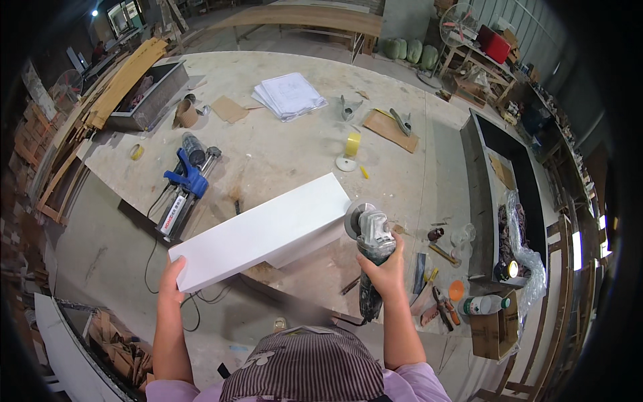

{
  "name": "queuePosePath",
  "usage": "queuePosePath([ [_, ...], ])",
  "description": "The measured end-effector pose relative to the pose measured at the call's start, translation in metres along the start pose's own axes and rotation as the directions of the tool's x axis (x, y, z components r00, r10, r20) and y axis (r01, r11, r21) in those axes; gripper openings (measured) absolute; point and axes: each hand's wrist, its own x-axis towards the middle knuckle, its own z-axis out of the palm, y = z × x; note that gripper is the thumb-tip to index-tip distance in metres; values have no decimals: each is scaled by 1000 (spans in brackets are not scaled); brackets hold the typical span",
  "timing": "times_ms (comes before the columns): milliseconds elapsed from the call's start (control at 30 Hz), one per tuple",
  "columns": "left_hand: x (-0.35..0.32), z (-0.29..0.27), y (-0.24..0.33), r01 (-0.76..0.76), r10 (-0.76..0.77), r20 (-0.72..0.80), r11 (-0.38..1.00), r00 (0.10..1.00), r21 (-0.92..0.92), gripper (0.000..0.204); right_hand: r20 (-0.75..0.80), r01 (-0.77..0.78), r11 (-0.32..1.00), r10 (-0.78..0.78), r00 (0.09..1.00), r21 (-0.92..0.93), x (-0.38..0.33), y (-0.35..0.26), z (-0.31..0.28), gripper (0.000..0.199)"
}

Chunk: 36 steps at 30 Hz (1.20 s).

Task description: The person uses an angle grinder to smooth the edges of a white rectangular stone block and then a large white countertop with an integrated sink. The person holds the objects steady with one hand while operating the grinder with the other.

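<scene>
A long white panel piece [261, 231] slants across the front of the worktable, its near left end jutting past the table edge. A lower section shows beneath its right part. My left hand [173, 273] grips that left end, thumb on the top face and fingers hidden below. Wrapped round the body of an angle grinder [376, 242] is my right hand [385, 264]. The grinder stands roughly upright in the picture, its disc [355, 218] right at the panel's right end; whether they touch I cannot tell.
A blue dispensing gun [191, 175] lies left on the worktable [268, 151]. Papers [289, 95], a yellow tape roll [352, 143] and a grey trough [144, 110] sit farther back. At right are pliers [443, 308], a bottle [483, 305], a cardboard box [485, 335] and a long dark trough [474, 201].
</scene>
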Motion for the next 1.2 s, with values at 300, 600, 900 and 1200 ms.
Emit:
queuePosePath([
  [300,-5,6,4,21,-20,-59,1000,998,17,61,-72,20,999,-17,997,47,7,7,-8,88],
  [600,-6,6,3,7,-5,-81,1000,997,28,61,-74,9,998,-5,997,59,6,14,8,89],
  [900,-18,39,52,16,370,-289,592,883,806,75,207,-260,838,179,962,480,76,1,-72,65],
  [1200,-3,247,29,-421,207,478,-266,854,867,105,705,-368,928,220,674,63,158,-38,-102,76],
])
